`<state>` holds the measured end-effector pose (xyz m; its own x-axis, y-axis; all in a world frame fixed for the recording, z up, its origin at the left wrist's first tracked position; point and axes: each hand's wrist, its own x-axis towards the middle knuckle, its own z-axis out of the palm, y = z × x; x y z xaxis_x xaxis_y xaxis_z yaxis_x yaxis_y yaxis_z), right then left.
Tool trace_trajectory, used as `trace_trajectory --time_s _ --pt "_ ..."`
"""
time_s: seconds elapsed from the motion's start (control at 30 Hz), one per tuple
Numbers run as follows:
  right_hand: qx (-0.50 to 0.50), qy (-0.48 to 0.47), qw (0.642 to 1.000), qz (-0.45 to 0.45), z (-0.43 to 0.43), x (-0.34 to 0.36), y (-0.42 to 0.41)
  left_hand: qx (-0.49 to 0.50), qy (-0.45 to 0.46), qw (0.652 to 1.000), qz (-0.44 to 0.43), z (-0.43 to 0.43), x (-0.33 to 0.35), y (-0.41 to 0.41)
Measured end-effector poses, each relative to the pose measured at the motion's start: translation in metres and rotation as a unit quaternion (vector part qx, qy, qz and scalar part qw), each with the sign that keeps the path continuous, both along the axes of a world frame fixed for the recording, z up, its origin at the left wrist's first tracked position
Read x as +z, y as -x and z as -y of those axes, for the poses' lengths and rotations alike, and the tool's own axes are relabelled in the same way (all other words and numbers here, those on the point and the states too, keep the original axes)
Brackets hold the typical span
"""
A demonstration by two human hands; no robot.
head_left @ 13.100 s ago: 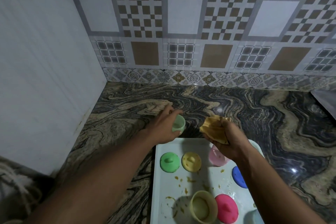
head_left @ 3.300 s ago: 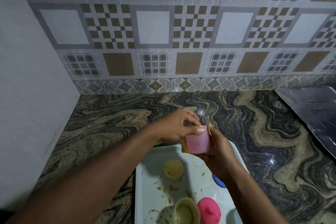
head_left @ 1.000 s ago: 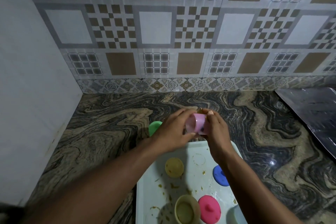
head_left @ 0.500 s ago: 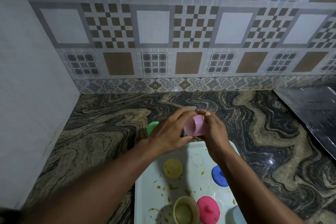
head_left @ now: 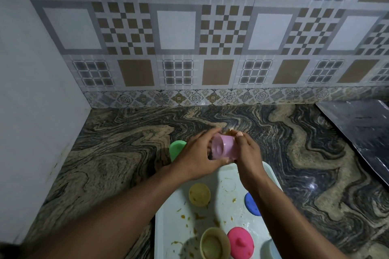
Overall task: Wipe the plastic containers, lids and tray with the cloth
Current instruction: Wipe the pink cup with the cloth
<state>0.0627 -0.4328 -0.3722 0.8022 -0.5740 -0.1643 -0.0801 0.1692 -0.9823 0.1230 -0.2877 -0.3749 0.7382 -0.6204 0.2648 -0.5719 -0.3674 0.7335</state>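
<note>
At the centre of the frame, above the desk (head_left: 126, 153) and the smeared tray (head_left: 231, 176), my left hand (head_left: 200, 154) grips the pink container (head_left: 224, 148) sideways. My right hand (head_left: 248, 151) pinches the mostly hidden cloth (head_left: 228, 132) at its mouth. I should turn it slowly, pressing into the bottom corner.

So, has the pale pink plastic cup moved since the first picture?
Yes. The pale pink plastic cup has left the white plastic tray: the left hand and right hand hold it tipped on its side above the tray's far edge.
</note>
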Motion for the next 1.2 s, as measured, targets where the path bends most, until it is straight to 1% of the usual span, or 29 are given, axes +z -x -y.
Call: trace_trajectory --time_s 0.03,0.07,0.1,0.17,0.2,0.23,0.27,0.37,0.4,0.43,0.47,0.57,0.6,0.63,0.73,0.77,0.8,0.83,0.9,0.93,0.97,1.0,1.03,1.07,1.1,1.13,1.17,1.2 --pt "0.003 0.0 1.0 0.002 -0.001 0.0 -0.001 0.014 0.014 1.0 -0.017 0.001 -0.002 0.001" --pt "0.007 0.0 1.0 0.004 -0.002 0.001 -0.001 0.011 0.012 1.0 0.019 0.001 -0.003 0.003" --pt "0.008 0.0 1.0 0.007 -0.003 0.002 -0.001 -0.005 0.004 0.997 0.073 0.002 -0.003 0.004" --pt "0.011 -0.007 1.0 0.007 -0.003 0.004 -0.002 -0.045 -0.029 0.977 0.206 0.0 -0.002 0.004" --pt "0.014 -0.012 1.0 0.004 -0.003 0.004 -0.002 -0.055 -0.043 0.967 0.243 -0.002 -0.001 0.002" --pt "0.016 -0.013 1.0 -0.001 -0.003 0.004 -0.001 -0.057 -0.05 0.965 0.252 -0.004 0.0 0.0" --pt "0.016 -0.014 1.0 -0.004 -0.002 0.003 -0.001 -0.055 -0.048 0.969 0.236 -0.005 0.0 -0.003" --pt "0.014 0.002 1.0 -0.003 0.0 0.003 0.0 -0.015 -0.019 0.996 0.091 -0.004 0.002 -0.002" --pt "0.016 0.011 1.0 -0.001 -0.001 0.003 0.0 -0.002 -0.004 0.998 0.062 -0.003 0.002 -0.001" --pt "0.017 0.019 1.0 -0.001 -0.003 0.004 -0.001 -0.004 0.001 0.998 0.06 -0.002 0.001 0.0" --pt "0.017 0.023 1.0 -0.001 -0.004 0.005 0.0 -0.018 -0.003 0.996 0.085 -0.002 0.0 0.001" --pt "0.019 0.016 1.0 -0.01 -0.008 0.006 0.001 -0.084 -0.053 0.973 0.208 -0.008 -0.004 -0.004" --pt "0.018 0.014 1.0 -0.011 -0.007 0.006 0.003 -0.09 -0.059 0.97 0.219 -0.01 -0.004 -0.006" --pt "0.015 0.013 1.0 -0.012 -0.007 0.005 0.004 -0.085 -0.059 0.973 0.205 -0.01 -0.005 -0.007" --pt "0.01 0.013 1.0 -0.012 -0.006 0.005 0.004 -0.022 -0.009 0.997 0.072 -0.007 -0.004 0.0" --pt "0.011 0.012 1.0 -0.016 -0.007 0.005 0.003 -0.011 0.001 0.998 0.061 -0.006 -0.004 0.002" --pt "0.014 0.006 1.0 -0.022 -0.007 0.006 0.002 -0.02 -0.008 0.995 0.095 -0.006 -0.005 0.001" --pt "0.021 -0.001 0.999 -0.027 -0.007 0.008 0.002 -0.042 -0.024 0.987 0.152 -0.006 -0.006 0.001" --pt "0.044 -0.021 0.998 -0.051 -0.005 0.013 0.003 -0.09 -0.062 0.947 0.301 -0.009 -0.008 -0.003" --pt "0.056 -0.043 0.995 -0.066 -0.004 0.016 0.002 -0.103 -0.072 0.93 0.346 -0.012 -0.01 -0.007" --pt "0.067 -0.067 0.992 -0.084 -0.003 0.018 0.002 -0.11 -0.078 0.921 0.365 -0.014 -0.011 -0.01" --pt "0.076 -0.085 0.988 -0.103 -0.002 0.021 0.002 -0.114 -0.081 0.923 0.359 -0.016 -0.012 -0.01" --pt "0.077 -0.098 0.985 -0.12 -0.003 0.024 0.0 -0.111 -0.08 0.932 0.336 -0.018 -0.011 -0.01" --pt "0.069 -0.113 0.982 -0.132 -0.002 0.025 -0.002 -0.096 -0.069 0.947 0.3 -0.02 -0.01 -0.01" --pt "0.051 -0.131 0.98 -0.141 0.0 0.026 -0.004 -0.063 -0.054 0.965 0.247 -0.02 -0.01 -0.01" --pt "0.028 -0.155 0.977 -0.144 0.005 0.025 -0.005 -0.021 -0.028 0.985 0.171 -0.02 -0.009 -0.011" --pt "0.006 -0.184 0.973 -0.143 0.011 0.024 -0.006 0.022 0.007 0.997 0.073 -0.021 -0.007 -0.013" --pt "-0.009 -0.221 0.965 -0.138 0.019 0.022 -0.006 0.054 0.042 0.997 -0.029 -0.021 -0.004 -0.016"
